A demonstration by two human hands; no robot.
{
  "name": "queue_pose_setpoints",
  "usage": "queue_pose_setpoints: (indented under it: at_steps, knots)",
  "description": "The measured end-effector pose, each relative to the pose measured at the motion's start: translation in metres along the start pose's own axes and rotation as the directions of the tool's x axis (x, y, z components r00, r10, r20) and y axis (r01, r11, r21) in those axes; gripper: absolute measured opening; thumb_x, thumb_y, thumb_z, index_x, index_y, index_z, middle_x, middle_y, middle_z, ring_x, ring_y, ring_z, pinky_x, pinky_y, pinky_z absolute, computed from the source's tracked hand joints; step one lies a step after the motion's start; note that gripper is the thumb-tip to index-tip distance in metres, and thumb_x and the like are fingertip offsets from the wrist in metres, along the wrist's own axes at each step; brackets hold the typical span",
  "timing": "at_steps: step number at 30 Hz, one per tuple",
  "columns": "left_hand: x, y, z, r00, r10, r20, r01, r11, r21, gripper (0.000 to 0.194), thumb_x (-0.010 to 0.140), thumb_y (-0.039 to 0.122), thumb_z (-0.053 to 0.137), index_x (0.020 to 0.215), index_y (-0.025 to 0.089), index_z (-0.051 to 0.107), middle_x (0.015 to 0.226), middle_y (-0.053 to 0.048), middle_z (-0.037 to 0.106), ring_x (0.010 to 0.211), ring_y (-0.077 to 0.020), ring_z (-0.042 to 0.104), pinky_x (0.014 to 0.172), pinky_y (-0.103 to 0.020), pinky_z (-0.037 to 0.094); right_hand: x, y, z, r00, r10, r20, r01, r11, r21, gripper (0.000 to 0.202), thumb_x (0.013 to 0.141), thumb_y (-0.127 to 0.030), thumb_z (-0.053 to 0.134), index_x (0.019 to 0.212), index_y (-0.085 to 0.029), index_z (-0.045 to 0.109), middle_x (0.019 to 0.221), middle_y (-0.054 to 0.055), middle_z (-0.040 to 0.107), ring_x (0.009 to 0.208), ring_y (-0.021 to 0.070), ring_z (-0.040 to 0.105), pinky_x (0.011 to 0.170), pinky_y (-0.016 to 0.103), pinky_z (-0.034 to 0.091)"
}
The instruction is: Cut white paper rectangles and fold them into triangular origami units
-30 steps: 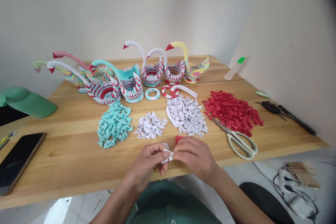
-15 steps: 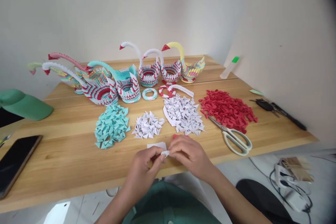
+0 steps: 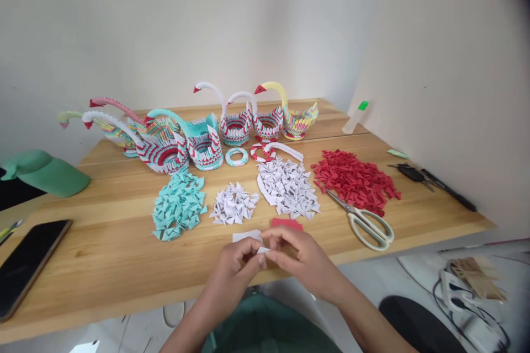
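Observation:
A small folded piece of white paper (image 3: pixel 263 250) is between my hands, just above the front edge of the table. My left hand (image 3: pixel 237 266) pinches its left side between thumb and index finger. Curled around the right end, my right hand (image 3: pixel 301 258) has its thumb against the paper and its index finger arched above. Behind the fingers lies a stack of white paper slips (image 3: pixel 245 235), partly hidden. Beside it, red paper slips (image 3: pixel 287 224) rest just beyond my right hand.
Piles of turquoise (image 3: pixel 179 207), white (image 3: pixel 290 187) and red folded pieces (image 3: pixel 354 176) lie ahead, with a smaller white pile (image 3: pixel 234 203). Scissors (image 3: pixel 364 223) rest at right, a phone (image 3: pixel 31 265) at left. Several paper swans (image 3: pixel 205 149) stand behind.
My right index finger has lifted from the paper, opening a gap to the thumb. The red slips show more fully. The whole view has shifted slightly.

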State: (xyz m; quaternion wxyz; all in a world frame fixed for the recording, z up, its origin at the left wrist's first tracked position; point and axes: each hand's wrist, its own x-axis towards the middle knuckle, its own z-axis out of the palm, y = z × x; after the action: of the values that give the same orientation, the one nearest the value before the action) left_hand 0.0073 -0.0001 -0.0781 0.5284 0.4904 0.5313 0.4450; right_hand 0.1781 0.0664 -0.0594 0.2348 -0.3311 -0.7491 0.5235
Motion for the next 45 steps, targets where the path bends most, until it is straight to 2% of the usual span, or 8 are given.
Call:
queue_pose_setpoints:
  at_steps: [5,10,15,18,22,28,37,45]
  knots:
    - [0.001,0.005,-0.002,0.997,-0.021,-0.073,0.022,1.0,0.012,0.028,0.085,0.039,0.056,0.069,0.017,0.057,0.063,0.001,0.05,0.06,-0.0137,0.041,0.057,-0.023,0.032,0.005,-0.001,0.001,0.995,-0.043,-0.089,0.043,0.999,-0.007,0.026,0.09,-0.022,0.055,0.114,-0.024,0.065,0.083,0.0,0.058,0.079,0.0144,0.057,0.073,0.025,0.046]
    - [0.002,-0.001,-0.01,0.996,-0.034,-0.082,0.034,0.999,0.002,0.028,0.086,0.035,0.053,0.066,0.017,0.055,0.06,0.001,0.048,0.058,-0.0135,0.04,0.057,-0.024,0.032,0.013,0.004,0.001,0.997,0.002,-0.074,0.003,0.998,0.065,0.027,0.089,-0.03,0.057,0.111,-0.021,0.068,0.081,0.0,0.056,0.075,0.0145,0.054,0.067,0.025,0.044]
    - [0.003,0.001,-0.014,0.997,0.041,-0.071,-0.028,0.985,0.173,0.026,0.087,0.028,0.052,0.063,0.017,0.055,0.06,0.002,0.049,0.059,-0.0134,0.042,0.057,-0.023,0.031,0.02,0.004,0.003,0.99,0.139,0.014,-0.139,0.98,0.144,0.022,0.084,-0.037,0.062,0.08,-0.016,0.068,0.064,-0.003,0.049,0.059,0.011,0.044,0.055,0.023,0.035]
    - [0.001,0.004,-0.014,0.996,0.076,-0.056,-0.061,0.971,0.231,0.022,0.086,0.024,0.054,0.066,0.017,0.06,0.062,0.001,0.054,0.06,-0.0143,0.047,0.058,-0.022,0.034,0.02,0.0,0.005,0.988,0.157,-0.015,-0.154,0.98,0.124,0.026,0.083,-0.038,0.062,0.067,-0.017,0.06,0.059,-0.005,0.045,0.056,0.01,0.039,0.052,0.023,0.032]
    - [-0.003,0.003,-0.015,0.987,0.148,-0.058,-0.127,0.952,0.28,0.011,0.082,0.021,0.062,0.074,0.018,0.069,0.064,-0.001,0.062,0.062,-0.0165,0.054,0.062,-0.024,0.038,0.019,-0.005,0.006,0.986,0.16,-0.038,-0.152,0.976,0.158,0.027,0.083,-0.038,0.061,0.066,-0.018,0.055,0.059,-0.005,0.043,0.055,0.0096,0.037,0.051,0.023,0.031]
    - [-0.008,-0.003,-0.013,0.964,0.21,-0.164,-0.173,0.961,0.213,0.012,0.083,0.024,0.066,0.074,0.021,0.074,0.065,-0.003,0.07,0.061,-0.019,0.061,0.062,-0.026,0.042,0.019,-0.005,0.01,0.989,0.147,-0.006,-0.142,0.964,0.223,0.03,0.084,-0.041,0.061,0.067,-0.018,0.055,0.059,-0.005,0.042,0.055,0.0096,0.036,0.051,0.023,0.03]
    - [-0.004,-0.002,-0.008,0.954,0.192,-0.229,-0.151,0.971,0.186,0.015,0.079,0.025,0.069,0.064,0.02,0.07,0.059,-0.002,0.066,0.057,-0.0175,0.056,0.058,-0.026,0.039,0.016,-0.006,0.013,0.988,0.156,-0.009,-0.15,0.963,0.226,0.031,0.085,-0.041,0.06,0.066,-0.018,0.051,0.06,-0.005,0.039,0.055,0.0098,0.034,0.052,0.023,0.028]
    - [0.001,-0.003,-0.003,0.943,0.261,-0.206,-0.183,0.924,0.335,0.024,0.083,0.021,0.061,0.06,0.019,0.059,0.055,0.001,0.056,0.053,-0.0145,0.052,0.055,-0.023,0.037,0.013,-0.002,0.015,0.987,0.114,-0.109,-0.102,0.989,0.11,0.032,0.088,-0.042,0.057,0.066,-0.018,0.053,0.059,-0.004,0.044,0.055,0.0107,0.039,0.05,0.023,0.03]
